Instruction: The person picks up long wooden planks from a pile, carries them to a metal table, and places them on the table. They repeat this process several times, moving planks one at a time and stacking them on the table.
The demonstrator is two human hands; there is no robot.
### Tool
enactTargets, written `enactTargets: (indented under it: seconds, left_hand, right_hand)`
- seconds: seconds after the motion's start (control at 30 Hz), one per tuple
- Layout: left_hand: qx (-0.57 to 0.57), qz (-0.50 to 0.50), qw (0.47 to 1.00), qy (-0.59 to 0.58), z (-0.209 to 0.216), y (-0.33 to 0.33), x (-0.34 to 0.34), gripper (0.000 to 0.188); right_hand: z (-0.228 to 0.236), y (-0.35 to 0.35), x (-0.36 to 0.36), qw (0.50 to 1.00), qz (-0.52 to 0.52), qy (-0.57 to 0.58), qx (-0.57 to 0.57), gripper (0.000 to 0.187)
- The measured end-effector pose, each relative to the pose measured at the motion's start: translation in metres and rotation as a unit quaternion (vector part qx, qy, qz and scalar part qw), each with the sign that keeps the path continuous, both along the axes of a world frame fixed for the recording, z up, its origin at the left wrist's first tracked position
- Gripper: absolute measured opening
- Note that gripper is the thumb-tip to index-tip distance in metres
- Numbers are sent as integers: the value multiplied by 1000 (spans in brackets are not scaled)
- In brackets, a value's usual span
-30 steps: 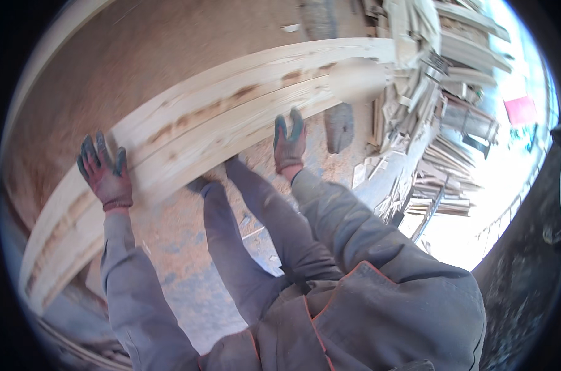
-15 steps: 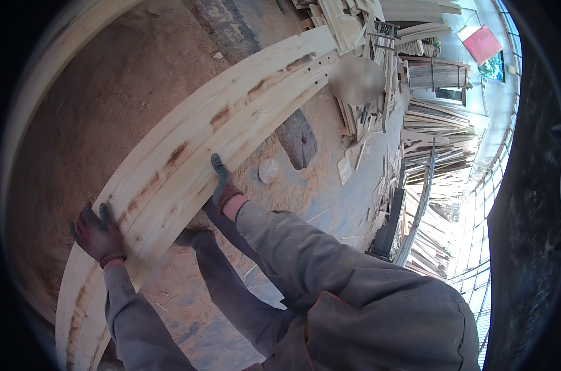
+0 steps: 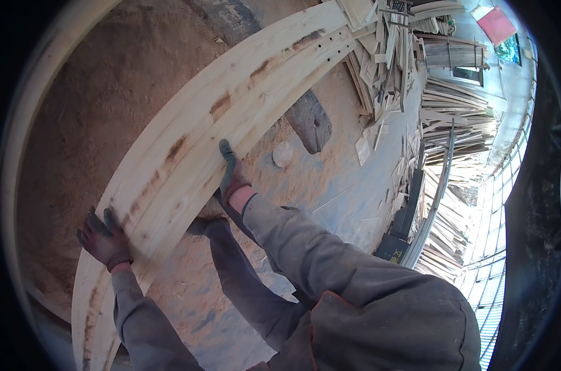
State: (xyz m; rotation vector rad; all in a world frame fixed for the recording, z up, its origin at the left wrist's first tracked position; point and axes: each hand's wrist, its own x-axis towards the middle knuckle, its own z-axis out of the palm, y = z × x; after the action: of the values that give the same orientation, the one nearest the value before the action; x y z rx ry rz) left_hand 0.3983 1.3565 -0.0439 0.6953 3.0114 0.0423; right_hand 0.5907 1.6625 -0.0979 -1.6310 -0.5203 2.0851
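Note:
A long, wide wooden plank (image 3: 197, 145) with brown streaks and dark knots runs from the lower left to the upper right, a few dark holes near its far end. My left hand (image 3: 107, 242), in a dark red and grey work glove, lies across its left edge, fingers bent over that edge and thumb on the top face. My right hand (image 3: 233, 172), gloved alike, grips the opposite edge. Its thumb rests on top, while its other fingers are hidden by the plank.
Another pale timber (image 3: 42, 99) curves along the left rim. A weathered wood block (image 3: 310, 123) and a round pale disc (image 3: 283, 154) sit on the sawdust-covered floor. Offcuts (image 3: 379, 62) and stacked strips (image 3: 457, 117) lie to the right, beside a long dark beam (image 3: 410, 204).
The scene has shifted slightly rightward in view, with the plank's far end nearer the top. Both hands keep about the same places on the plank.

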Motion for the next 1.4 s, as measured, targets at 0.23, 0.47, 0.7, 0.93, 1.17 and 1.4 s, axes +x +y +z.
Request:
enactTargets:
  seconds: [0.23,0.47,0.7,0.93,1.17,1.4]
  left_hand:
    - [-4,15,1000,16,0,3,3,48]
    - [35,21,999,9,-1,2,4,45]
    - [35,47,998,-12,-10,-10,6,56]
    - [118,57,991,36,-8,-16,9,53]
    - [69,98,992,-45,7,-18,6,66]
    - [91,101,990,-31,-2,-23,13,69]
  right_hand:
    - [12,4,2,999,21,-36,-31,72]
    - [28,8,-7,998,17,-14,-52,79]
    - [20,13,9,991,116,2,-64,89]
    - [42,18,31,942,293,-132,-98,85]
    - [121,-68,-36,516,653,-79,549,61]
    - [55,-144,-160,195,613,-159,749,66]
